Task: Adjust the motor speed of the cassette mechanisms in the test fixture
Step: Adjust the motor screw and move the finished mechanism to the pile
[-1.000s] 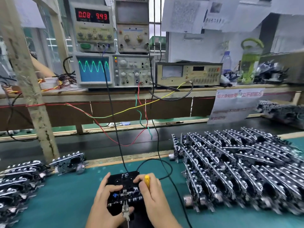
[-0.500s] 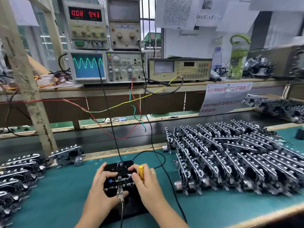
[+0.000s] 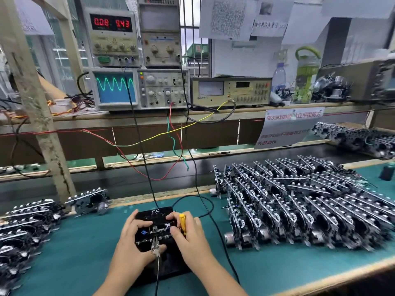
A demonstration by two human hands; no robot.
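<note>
A black test fixture [image 3: 159, 212] marked "FE" sits on the green mat at bottom centre, with a cassette mechanism [image 3: 157, 230] seated in it. My left hand [image 3: 132, 238] grips the fixture's left side, thumb near a metal clip [image 3: 155, 245] on its front. My right hand [image 3: 188, 236] holds a small yellow-handled screwdriver [image 3: 182, 223] upright against the mechanism's right side. The screwdriver's tip is hidden by my fingers. The oscilloscope [image 3: 116, 87] shows a green sine wave. The power supply [image 3: 112, 23] reads 0.08 and 9.43.
Several rows of cassette mechanisms [image 3: 299, 199] stand on edge to the right, more [image 3: 25, 223] lie at the left. Black, red, yellow and green wires [image 3: 149, 167] hang from the instrument shelf to the fixture. A wooden post [image 3: 42, 116] rises at left. Bottles [image 3: 305, 77] stand on the shelf.
Both hands stay on the fixture. The view has swung slightly right and down, so the fixture and instruments sit further left and the bench's front edge shows.
</note>
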